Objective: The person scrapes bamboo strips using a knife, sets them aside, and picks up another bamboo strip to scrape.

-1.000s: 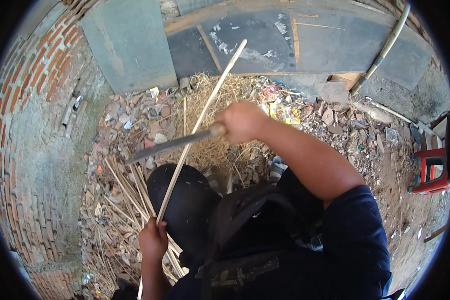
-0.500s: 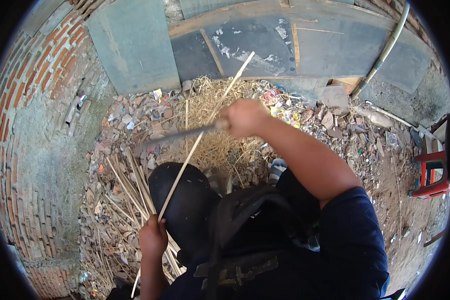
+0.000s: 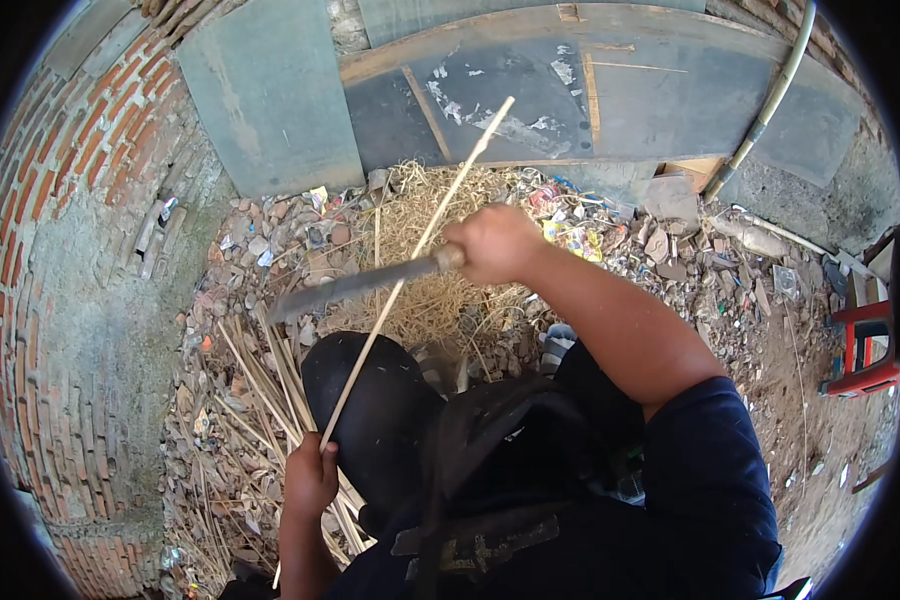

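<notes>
In my right hand (image 3: 498, 243), closed round its wooden handle, is a machete (image 3: 360, 282) whose broad dark blade points left. The blade crosses a long, thin bamboo strip (image 3: 440, 213); whether the two touch I cannot tell. My left hand (image 3: 311, 474) is closed on the lower part of that strip, beside my left knee (image 3: 362, 392). From there the strip slants up and away to the right, its far end over the grey panels. Under my left hand and beside the knee lies a bundle of similar bamboo strips (image 3: 262, 378).
Pale curly shavings (image 3: 425, 315) are heaped in front of my feet. Rubble and litter (image 3: 660, 255) cover the ground. A brick wall (image 3: 80, 300) stands at the left, grey panels (image 3: 670, 110) at the far side, and a red stool (image 3: 860, 350) at the right.
The machete's blade has turned so its flat side shows more, and my right hand has shifted slightly. The bamboo strip and my left hand have moved a little to the right.
</notes>
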Motion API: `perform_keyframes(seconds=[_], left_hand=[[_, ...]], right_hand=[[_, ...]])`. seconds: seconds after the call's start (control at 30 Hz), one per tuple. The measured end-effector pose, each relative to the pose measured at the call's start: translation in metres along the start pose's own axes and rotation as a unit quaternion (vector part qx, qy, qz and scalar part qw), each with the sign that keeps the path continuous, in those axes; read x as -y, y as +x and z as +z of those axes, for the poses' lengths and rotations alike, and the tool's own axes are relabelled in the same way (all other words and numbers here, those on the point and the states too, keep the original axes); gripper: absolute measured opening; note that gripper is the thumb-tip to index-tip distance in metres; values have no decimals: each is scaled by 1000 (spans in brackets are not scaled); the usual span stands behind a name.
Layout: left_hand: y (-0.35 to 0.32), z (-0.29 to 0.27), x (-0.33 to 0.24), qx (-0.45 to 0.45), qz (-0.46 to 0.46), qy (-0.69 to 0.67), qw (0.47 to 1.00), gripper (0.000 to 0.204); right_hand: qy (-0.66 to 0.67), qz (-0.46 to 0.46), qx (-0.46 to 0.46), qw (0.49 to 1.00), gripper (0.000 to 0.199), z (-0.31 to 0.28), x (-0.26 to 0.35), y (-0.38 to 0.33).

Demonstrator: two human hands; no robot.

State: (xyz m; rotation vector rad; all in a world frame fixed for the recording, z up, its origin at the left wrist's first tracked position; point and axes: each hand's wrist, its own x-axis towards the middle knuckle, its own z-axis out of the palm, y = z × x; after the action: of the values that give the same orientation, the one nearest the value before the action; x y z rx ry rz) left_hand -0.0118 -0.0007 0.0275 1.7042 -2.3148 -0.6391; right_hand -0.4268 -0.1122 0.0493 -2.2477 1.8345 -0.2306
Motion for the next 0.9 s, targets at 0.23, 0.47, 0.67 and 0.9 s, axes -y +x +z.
perform_keyframes(seconds=[0.23, 0.47, 0.67, 0.9], left_hand=[[4, -5, -1, 4, -3, 26, 1000, 25], [-3, 1, -3, -31, -11, 77, 997, 24], [3, -3, 1, -1, 1, 37, 999, 23], [-3, 2, -3, -12, 8, 36, 999, 23]], right_hand=[[80, 74, -32, 993, 14, 16, -18, 14], [23, -26, 26, 999, 12, 13, 8, 13], [53, 47, -11, 997, 16, 15, -9, 16], [95, -9, -17, 995, 15, 36, -15, 25]])
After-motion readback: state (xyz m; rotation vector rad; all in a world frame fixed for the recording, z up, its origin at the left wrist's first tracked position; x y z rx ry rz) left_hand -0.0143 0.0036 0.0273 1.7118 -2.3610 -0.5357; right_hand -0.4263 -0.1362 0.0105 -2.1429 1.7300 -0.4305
